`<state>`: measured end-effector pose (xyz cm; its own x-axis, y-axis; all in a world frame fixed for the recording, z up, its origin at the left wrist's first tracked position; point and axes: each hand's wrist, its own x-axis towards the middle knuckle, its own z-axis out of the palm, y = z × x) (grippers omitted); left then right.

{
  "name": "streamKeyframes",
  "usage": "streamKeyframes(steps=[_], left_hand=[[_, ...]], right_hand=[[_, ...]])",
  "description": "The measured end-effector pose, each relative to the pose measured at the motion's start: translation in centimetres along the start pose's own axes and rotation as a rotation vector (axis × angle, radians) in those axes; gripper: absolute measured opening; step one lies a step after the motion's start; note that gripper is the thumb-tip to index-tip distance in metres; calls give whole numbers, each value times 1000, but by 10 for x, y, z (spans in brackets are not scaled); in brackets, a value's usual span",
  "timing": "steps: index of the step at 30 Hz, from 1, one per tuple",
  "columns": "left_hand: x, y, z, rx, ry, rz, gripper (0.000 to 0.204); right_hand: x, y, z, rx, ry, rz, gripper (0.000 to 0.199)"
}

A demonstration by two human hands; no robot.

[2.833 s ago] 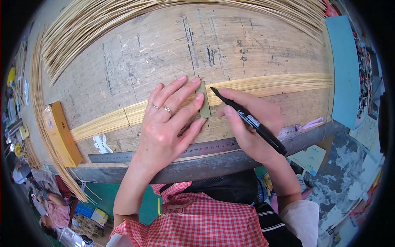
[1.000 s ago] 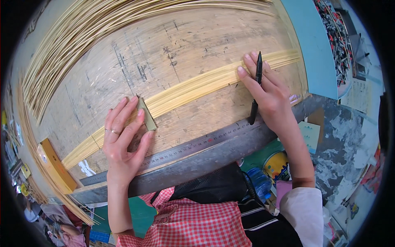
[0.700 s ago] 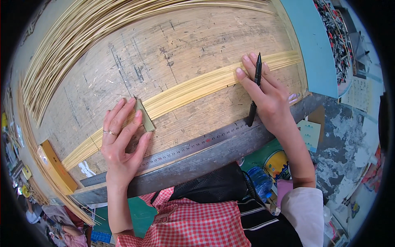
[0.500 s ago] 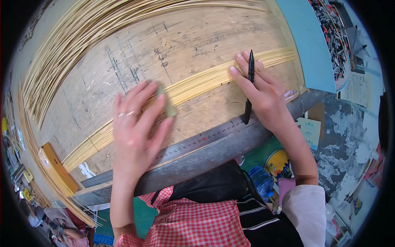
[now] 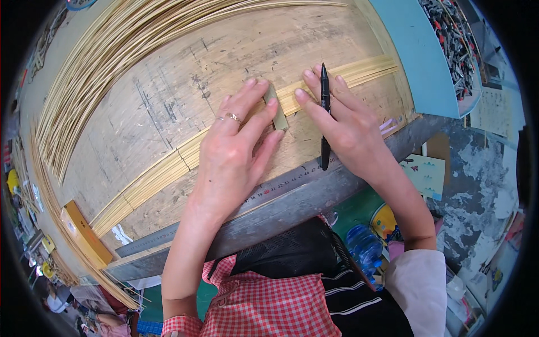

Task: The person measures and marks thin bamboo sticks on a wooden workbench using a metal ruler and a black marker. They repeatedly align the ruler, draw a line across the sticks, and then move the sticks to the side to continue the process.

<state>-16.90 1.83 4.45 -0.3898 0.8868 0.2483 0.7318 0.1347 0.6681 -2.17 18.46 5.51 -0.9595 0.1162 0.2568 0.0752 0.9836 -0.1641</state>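
Note:
A flat bundle of thin pale bamboo strips (image 5: 160, 169) lies across the wooden board (image 5: 185, 73), with dark lines drawn across it toward the left. My left hand (image 5: 231, 147), wearing a ring, rests over the middle of the bundle. Its thumb and fingers grip a short, flat greenish straightedge (image 5: 279, 112) laid crosswise on the strips. My right hand (image 5: 359, 132) holds a black marker (image 5: 325, 147) upright between its fingers, tip pointing away from me. Its fingertips touch the bundle just right of the straightedge.
A long steel ruler (image 5: 297, 176) lies along the board's near edge. An orange-yellow block (image 5: 85, 235) sits at the bundle's left end. More long strips (image 5: 90, 73) curve along the far left. A light-blue tray wall (image 5: 407, 50) borders the right, beside a container of pens (image 5: 449, 50).
My left hand has slid right along the bundle with the straightedge, nearer my right hand. My right hand, still holding the marker, has shifted slightly left.

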Motion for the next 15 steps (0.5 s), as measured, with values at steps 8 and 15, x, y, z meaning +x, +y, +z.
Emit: streamKeyframes(steps=[8,15], left_hand=[[1,-1,3,-35,22,-8,35],[0,-2,1,-21,14,-13,37]], right_hand=[[-1,3,2,20,14,6,41],[-2,4,0,603,244,246,58]])
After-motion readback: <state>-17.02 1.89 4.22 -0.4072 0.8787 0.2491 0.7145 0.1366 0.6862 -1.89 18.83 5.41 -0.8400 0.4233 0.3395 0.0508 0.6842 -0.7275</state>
